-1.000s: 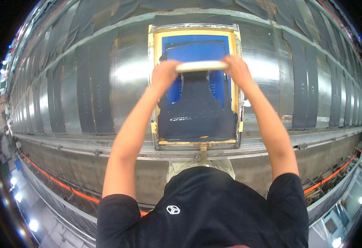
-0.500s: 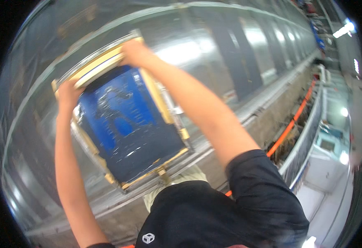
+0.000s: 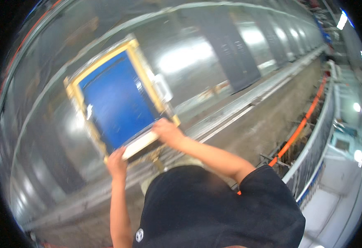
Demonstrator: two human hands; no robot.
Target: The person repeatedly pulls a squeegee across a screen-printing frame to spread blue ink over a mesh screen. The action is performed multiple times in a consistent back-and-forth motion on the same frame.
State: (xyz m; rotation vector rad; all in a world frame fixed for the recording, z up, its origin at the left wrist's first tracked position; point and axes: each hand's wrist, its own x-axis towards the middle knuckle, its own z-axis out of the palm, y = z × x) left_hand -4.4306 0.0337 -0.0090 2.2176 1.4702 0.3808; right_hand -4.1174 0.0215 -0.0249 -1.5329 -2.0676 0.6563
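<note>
A screen-printing frame [image 3: 99, 64] with yellow-taped edges lies on the long shiny table. Its mesh [image 3: 117, 99] is covered in smooth blue. Across the near end of the mesh sits a pale squeegee [image 3: 140, 145], held at both ends. My left hand [image 3: 117, 163] is closed around its left end, by the frame's near-left corner. My right hand [image 3: 167, 133] grips the right end, near the frame's near-right corner. The squeegee's lower edge and any ink before it are hard to make out. Motion blurs the hands a little.
Dark flat pieces [image 3: 230, 53] lie in a row along the shiny table [image 3: 185, 53]. A metal rail [image 3: 251, 103] edges its near side. An orange pipe or hose [image 3: 298, 124] runs beyond at right, beside a grey barrier [image 3: 313, 157].
Both hands have brought the squeegee from the frame's far end to its near end. The patchy blue and dark mesh is now evenly blue. My head view has shifted slightly.
</note>
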